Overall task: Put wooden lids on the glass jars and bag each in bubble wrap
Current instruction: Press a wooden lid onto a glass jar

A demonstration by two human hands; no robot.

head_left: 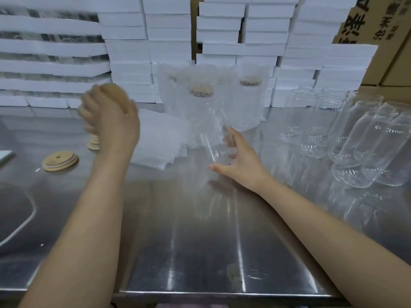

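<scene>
Dozens of white foam boxes (169, 30) stacked in columns along the back, with cardboard cartons (391, 63) at the far right behind them. A steel table (200, 241) fills the foreground and everything below sits on it.

A cluster of empty glass jars (355, 152) stands upright at the right side, packed close, no lids on. Centre back, just in front of the foam boxes, are the wrapped jars (202, 112): at least three, upright in bubble wrap, with wooden lids showing through the wrap near the top. A flat pile of bubble wrap bags (155, 143) lies left of centre, just beside the wrapped jars.

One unlidded glass jar (213, 143) is at table centre, in front of the wrapped jars. It is motion-blurred, so I cannot tell whether its base touches the table. The right hand (242, 165) grips it from the right, fingers curved round the far side and thumb at the near side.

The left hand (111, 123) is raised at the left, fingers curled round a wooden lid (115, 94); both are blurred. Directly below it is a short lid stack (93, 143). A loose lid (60, 161) with a centre hole lies flat near the stack, further left and closer to the camera.
</scene>
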